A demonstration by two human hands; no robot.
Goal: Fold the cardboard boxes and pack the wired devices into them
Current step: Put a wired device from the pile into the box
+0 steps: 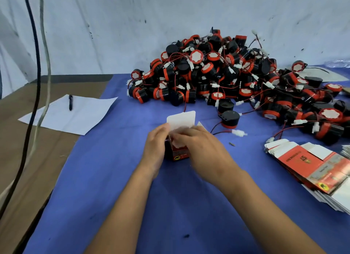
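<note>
Left hand (154, 143) grips the box (177, 153) upright to steady it while right hand (200, 147), fingers curled into its open top, apparently tucks flaps under the raised lid (181, 121).

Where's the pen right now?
In the head view, the pen lies on the white sheet of paper at the left, on the brown surface beside the blue cloth.
</note>
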